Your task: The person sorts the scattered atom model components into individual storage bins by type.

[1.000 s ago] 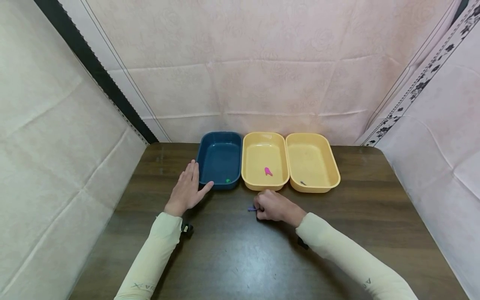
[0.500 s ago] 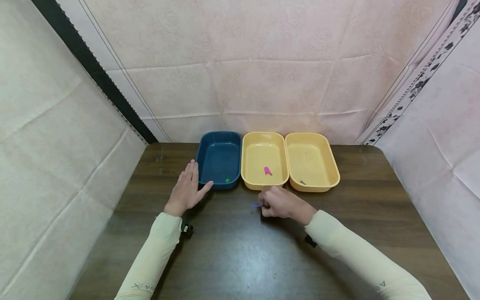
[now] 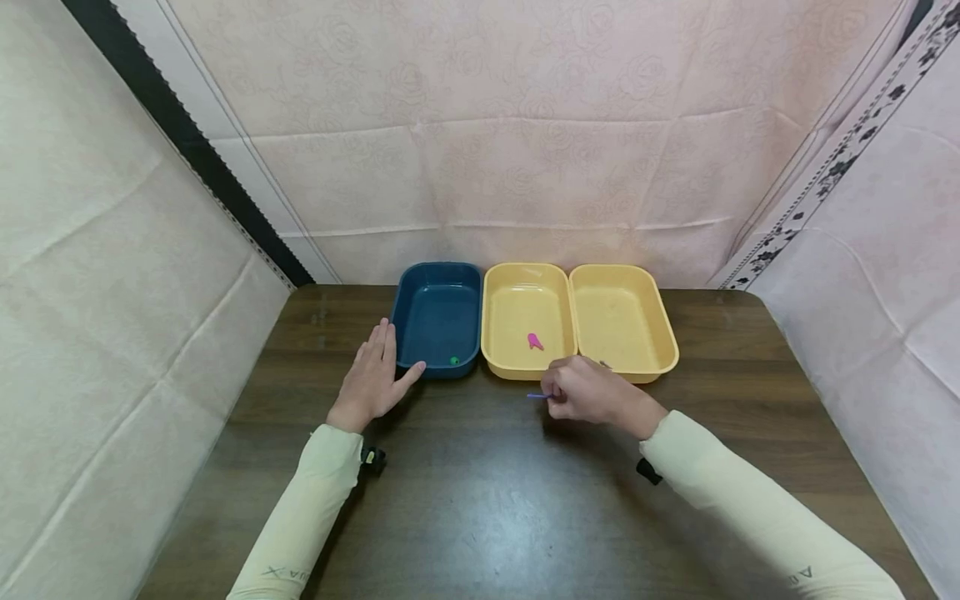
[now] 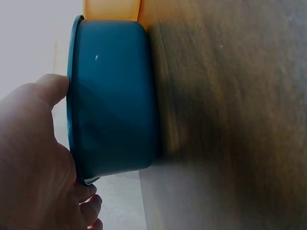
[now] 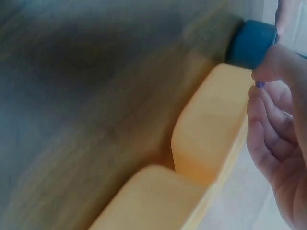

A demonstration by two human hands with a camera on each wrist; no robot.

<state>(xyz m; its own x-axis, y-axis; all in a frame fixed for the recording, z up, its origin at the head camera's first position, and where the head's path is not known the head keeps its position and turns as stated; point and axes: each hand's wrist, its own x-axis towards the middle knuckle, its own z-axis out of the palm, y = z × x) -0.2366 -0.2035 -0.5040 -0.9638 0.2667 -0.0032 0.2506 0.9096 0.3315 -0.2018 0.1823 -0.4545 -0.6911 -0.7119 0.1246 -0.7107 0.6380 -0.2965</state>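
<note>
My left hand (image 3: 372, 382) lies along the left side of the blue bin (image 3: 437, 312), fingers straight, its thumb touching the rim in the left wrist view. In front of the two yellow bins, my right hand (image 3: 592, 390) pinches a thin purple stick-like piece (image 3: 537, 396) between thumb and fingers; only its end pokes out to the left, so its kind is unclear. The same purple piece (image 5: 259, 84) shows as a small tip in the right wrist view. A pink piece (image 3: 535, 342) lies in the middle yellow bin (image 3: 517, 367), and a small green piece (image 3: 454, 361) lies in the blue one.
The right yellow bin (image 3: 626, 312) stands against the middle one; a small dark piece (image 3: 604, 364) in it is partly covered by my right hand. All bins stand near the back of the brown wooden table (image 3: 465, 500). Pale cloth (image 3: 480, 167) hangs behind and at both sides.
My right hand has moved to the right and slightly away from me, carrying the purple piece toward the gap between the yellow bins. The left hand has stayed in place.
</note>
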